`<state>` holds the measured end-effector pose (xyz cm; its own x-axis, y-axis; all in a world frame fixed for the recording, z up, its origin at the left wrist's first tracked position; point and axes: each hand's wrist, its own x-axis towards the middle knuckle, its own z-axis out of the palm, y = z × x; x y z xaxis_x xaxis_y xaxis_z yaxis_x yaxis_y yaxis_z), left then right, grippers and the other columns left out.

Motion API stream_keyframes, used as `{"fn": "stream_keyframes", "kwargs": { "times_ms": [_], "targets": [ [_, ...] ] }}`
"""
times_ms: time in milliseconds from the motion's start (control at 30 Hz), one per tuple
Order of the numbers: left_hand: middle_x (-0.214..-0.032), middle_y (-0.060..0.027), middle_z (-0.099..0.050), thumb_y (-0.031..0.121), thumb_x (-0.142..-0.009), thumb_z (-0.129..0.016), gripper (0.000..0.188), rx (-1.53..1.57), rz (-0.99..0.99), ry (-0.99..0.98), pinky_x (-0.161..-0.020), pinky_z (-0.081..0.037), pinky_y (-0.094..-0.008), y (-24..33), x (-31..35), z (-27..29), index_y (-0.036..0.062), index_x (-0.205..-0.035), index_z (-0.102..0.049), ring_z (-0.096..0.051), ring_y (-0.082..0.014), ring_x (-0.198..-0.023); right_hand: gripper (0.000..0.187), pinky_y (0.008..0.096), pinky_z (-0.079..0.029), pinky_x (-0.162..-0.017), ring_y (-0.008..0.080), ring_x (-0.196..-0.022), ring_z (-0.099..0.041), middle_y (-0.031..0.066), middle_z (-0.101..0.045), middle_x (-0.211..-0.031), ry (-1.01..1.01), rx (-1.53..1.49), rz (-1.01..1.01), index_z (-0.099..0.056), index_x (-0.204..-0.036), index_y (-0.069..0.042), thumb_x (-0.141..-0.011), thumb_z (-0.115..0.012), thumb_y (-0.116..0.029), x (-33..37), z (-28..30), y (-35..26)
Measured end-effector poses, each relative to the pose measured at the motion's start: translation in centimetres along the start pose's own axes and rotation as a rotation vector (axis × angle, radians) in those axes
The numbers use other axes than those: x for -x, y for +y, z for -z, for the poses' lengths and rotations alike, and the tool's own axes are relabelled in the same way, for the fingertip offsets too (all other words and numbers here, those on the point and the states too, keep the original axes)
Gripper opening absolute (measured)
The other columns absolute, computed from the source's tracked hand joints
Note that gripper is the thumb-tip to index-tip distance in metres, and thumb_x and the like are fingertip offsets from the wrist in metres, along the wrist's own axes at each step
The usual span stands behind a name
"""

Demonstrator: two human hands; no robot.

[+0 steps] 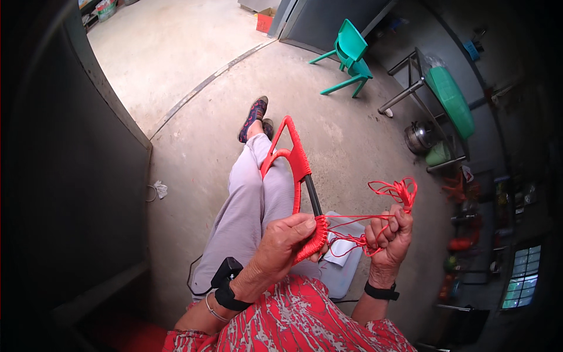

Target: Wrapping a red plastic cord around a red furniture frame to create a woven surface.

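A frame [299, 161] partly wrapped in red cord rests across my lap, with a bare black stretch of bar [313, 195] showing between wrapped parts. My left hand [287, 236] is closed round the frame's near wrapped end, thumb on top of the cord windings. To its right, my right hand [392, 237] is a closed fist round a looped bundle of red cord [403, 191]. Strands run taut from the windings to that fist, and looser tangled cord hangs between the two hands.
A grey-white plastic tray [346, 271] with white paper lies beside my lap. Ahead stands a small green chair [350, 56]. To the right are a metal-legged table [411, 88], a steel pot [418, 138] and a green basin [450, 101]. A dark door [88, 158] is at left.
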<state>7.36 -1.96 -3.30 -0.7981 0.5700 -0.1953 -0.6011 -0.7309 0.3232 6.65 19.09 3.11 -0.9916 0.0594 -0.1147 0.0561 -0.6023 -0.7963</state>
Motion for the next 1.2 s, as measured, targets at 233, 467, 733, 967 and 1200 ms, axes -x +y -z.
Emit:
{"fn": "stream_keyframes", "kwargs": {
  "times_ms": [233, 467, 733, 967, 1200],
  "targets": [
    [-0.093, -0.0044, -0.064, 0.01, -0.081, -0.07, 0.05, -0.216, -0.062, 0.024, -0.064, -0.047, -0.0204, -0.4, 0.7, -1.1, -0.0037, -0.123, -0.047, -0.058, -0.0065, -0.076, 0.033, 0.0262, -0.022, -0.032, 0.0083, -0.034, -0.021, -0.0042, -0.025, -0.042, 0.038, 0.023, -0.005, -0.038, -0.061, -0.012, -0.091, -0.048, -0.022, 0.1, 0.8, -0.1],
    [-0.102, -0.0073, -0.064, 0.008, -0.084, -0.066, 0.047, -0.332, -0.145, 0.053, -0.068, -0.047, -0.0198, -1.8, 0.5, -2.0, -0.0057, -0.124, -0.046, -0.058, -0.0064, -0.085, 0.033, 0.0253, -0.023, -0.031, 0.0081, -0.035, -0.023, -0.0042, -0.026, -0.043, 0.03, 0.066, 0.019, -0.038, -0.063, -0.012, -0.093, -0.046, -0.022, 0.3, 1.0, -0.6],
    [-0.105, -0.0074, -0.063, 0.008, -0.085, -0.065, 0.045, -0.379, -0.259, 0.055, -0.075, -0.048, -0.0205, -3.2, 0.2, -1.2, -0.0059, -0.124, -0.046, -0.058, -0.007, -0.088, 0.032, 0.0232, -0.023, -0.03, 0.0068, -0.035, -0.024, -0.0044, -0.027, -0.044, 0.017, 0.053, 0.035, -0.038, -0.064, -0.012, -0.095, -0.043, -0.02, 0.3, 1.0, -0.7],
    [-0.102, -0.0097, -0.062, 0.002, -0.083, -0.062, 0.042, -0.084, 0.099, -0.161, -0.077, -0.052, -0.0268, -1.7, -1.4, 1.6, -0.0049, -0.121, -0.045, -0.062, -0.0154, -0.089, 0.032, 0.0233, -0.021, -0.031, 0.007, -0.035, -0.024, -0.0049, -0.026, -0.045, 0.054, 0.086, 0.036, -0.036, -0.064, -0.013, -0.094, -0.044, -0.021, 0.1, 2.6, -0.8],
    [-0.098, -0.0117, -0.063, -0.007, -0.081, -0.05, 0.028, 0.022, 0.231, -0.05, -0.073, -0.05, -0.0232, -2.8, -4.1, 1.0, -0.0082, -0.11, -0.051, -0.063, -0.0142, -0.084, 0.033, 0.0231, -0.023, -0.033, 0.0074, -0.035, -0.027, -0.0057, -0.027, -0.044, 0.222, 0.01, 0.021, -0.036, -0.062, -0.014, -0.093, -0.046, -0.022, 0.1, 5.7, -1.4]
  ]
}}
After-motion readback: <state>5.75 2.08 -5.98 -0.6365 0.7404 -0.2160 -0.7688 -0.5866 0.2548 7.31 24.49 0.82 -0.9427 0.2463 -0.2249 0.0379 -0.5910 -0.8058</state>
